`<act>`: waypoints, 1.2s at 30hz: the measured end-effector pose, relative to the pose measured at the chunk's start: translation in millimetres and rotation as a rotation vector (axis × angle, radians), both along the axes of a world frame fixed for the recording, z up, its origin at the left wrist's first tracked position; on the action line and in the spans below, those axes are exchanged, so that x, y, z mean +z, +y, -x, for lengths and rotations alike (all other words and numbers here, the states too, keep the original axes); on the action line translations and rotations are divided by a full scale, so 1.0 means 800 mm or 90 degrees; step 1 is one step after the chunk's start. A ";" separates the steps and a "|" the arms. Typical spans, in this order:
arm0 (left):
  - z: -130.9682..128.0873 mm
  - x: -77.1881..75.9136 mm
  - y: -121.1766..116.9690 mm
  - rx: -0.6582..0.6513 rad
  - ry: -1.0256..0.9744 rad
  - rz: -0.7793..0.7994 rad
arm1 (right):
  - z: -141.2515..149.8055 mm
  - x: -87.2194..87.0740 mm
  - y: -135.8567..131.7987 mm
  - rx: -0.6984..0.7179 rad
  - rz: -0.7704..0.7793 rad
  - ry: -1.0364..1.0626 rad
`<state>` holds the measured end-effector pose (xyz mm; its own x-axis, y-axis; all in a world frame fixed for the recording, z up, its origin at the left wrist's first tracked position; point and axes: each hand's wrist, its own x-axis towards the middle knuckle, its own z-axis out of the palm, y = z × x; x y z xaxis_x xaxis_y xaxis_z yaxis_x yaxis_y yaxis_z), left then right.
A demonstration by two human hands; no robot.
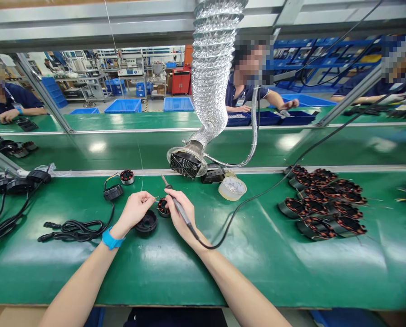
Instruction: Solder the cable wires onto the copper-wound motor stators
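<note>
With the left hand [134,210] pinching what looks like a fine lead [158,197] by the wound ring [162,207], nearer the worktop's [162,277] far edge than its near one, the right hand [188,206], wrapped around the soldering iron [181,210], should angle its tip clear of those fingers.

Both bare arms reached forward from the bottom, wide apart at first, then leaning in toward each other. The left arm [78,279] slanted up to the right, and the right arm [238,279] slanted up to the left. The left hand [137,209] had its thumb and pointing finger pinched together. The right hand [182,211] was curled in a grip. The hands were near each other, but not touching.
</note>
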<state>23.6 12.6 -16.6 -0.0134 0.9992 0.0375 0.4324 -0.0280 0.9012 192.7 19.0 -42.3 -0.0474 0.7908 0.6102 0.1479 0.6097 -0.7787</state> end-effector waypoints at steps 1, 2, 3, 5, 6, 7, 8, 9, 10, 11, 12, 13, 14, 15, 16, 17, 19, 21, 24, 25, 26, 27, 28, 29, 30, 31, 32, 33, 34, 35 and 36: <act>0.000 0.001 0.000 0.000 0.006 -0.004 | 0.002 -0.002 0.002 0.008 -0.033 -0.028; 0.000 0.001 0.000 0.001 0.013 -0.007 | 0.003 -0.004 0.004 0.014 -0.057 -0.049; 0.000 0.000 0.000 0.001 0.017 -0.009 | 0.005 -0.006 0.006 0.018 -0.073 -0.060; 0.002 -0.001 0.000 0.000 0.019 -0.011 | 0.007 -0.010 0.009 0.021 -0.082 -0.066; 0.003 -0.003 0.000 -0.002 0.018 -0.011 | 0.008 -0.011 0.009 0.022 -0.079 -0.066; 0.003 -0.004 0.001 -0.004 0.017 -0.011 | 0.009 -0.012 0.010 0.026 -0.075 -0.067; 0.004 -0.005 0.001 -0.006 0.016 -0.012 | 0.010 -0.013 0.010 0.032 -0.072 -0.068; 0.004 -0.005 0.001 -0.007 0.015 -0.014 | 0.011 -0.014 0.010 0.041 -0.071 -0.070; 0.003 -0.006 0.001 -0.009 0.015 -0.017 | 0.011 -0.014 0.010 0.050 -0.071 -0.073; 0.003 -0.006 0.000 -0.011 0.018 -0.020 | 0.012 -0.014 0.010 0.058 -0.074 -0.077; 0.002 -0.006 0.000 -0.014 0.020 -0.024 | 0.012 -0.014 0.010 0.066 -0.077 -0.082; 0.001 -0.005 -0.001 -0.018 0.023 -0.027 | 0.013 -0.014 0.010 0.070 -0.081 -0.088; 0.000 -0.005 -0.002 -0.021 0.024 -0.029 | 0.014 -0.014 0.010 0.072 -0.085 -0.094; -0.001 -0.004 -0.003 -0.025 0.026 -0.031 | 0.014 -0.014 0.011 0.071 -0.090 -0.101; -0.001 -0.002 -0.004 -0.031 0.028 -0.033 | 0.015 -0.014 0.011 0.068 -0.096 -0.108; 0.000 0.000 -0.004 -0.040 0.032 -0.036 | 0.015 -0.015 0.011 0.065 -0.103 -0.116; 0.002 0.005 -0.006 -0.063 0.043 -0.034 | 0.016 -0.015 0.011 0.058 -0.117 -0.128; 0.006 0.010 -0.006 -0.083 0.062 -0.022 | 0.015 -0.015 0.011 0.054 -0.125 -0.136; 0.012 0.014 -0.006 -0.093 0.096 -0.011 | 0.014 -0.014 0.009 0.049 -0.120 -0.134; 0.013 0.014 -0.005 -0.093 0.102 -0.012 | 0.014 -0.014 0.009 0.049 -0.116 -0.132; 0.014 0.013 -0.004 -0.092 0.104 -0.013 | 0.014 -0.014 0.008 0.048 -0.112 -0.130; 0.014 0.013 -0.004 -0.091 0.103 -0.012 | 0.014 -0.013 0.008 0.047 -0.110 -0.129; 0.014 0.012 -0.003 -0.089 0.101 -0.012 | 0.015 -0.013 0.007 0.045 -0.109 -0.129; 0.013 0.012 -0.003 -0.087 0.099 -0.012 | 0.015 -0.013 0.006 0.042 -0.109 -0.129; 0.013 0.012 -0.003 -0.086 0.099 -0.011 | 0.016 -0.013 0.006 0.039 -0.112 -0.129; 0.013 0.012 -0.003 -0.086 0.100 -0.010 | 0.016 -0.013 0.005 0.036 -0.115 -0.127; 0.012 0.012 -0.003 -0.087 0.100 -0.007 | 0.017 -0.014 0.004 0.034 -0.119 -0.125; 0.012 0.012 -0.003 -0.091 0.100 -0.002 | 0.017 -0.014 0.003 0.032 -0.121 -0.123; 0.012 0.012 -0.003 -0.095 0.099 0.003 | 0.017 -0.014 0.002 0.030 -0.121 -0.120; 0.013 0.012 -0.003 -0.100 0.096 0.008 | 0.017 -0.014 0.002 0.028 -0.121 -0.119; 0.013 0.012 -0.003 -0.103 0.093 0.012 | 0.017 -0.014 0.001 0.027 -0.120 -0.118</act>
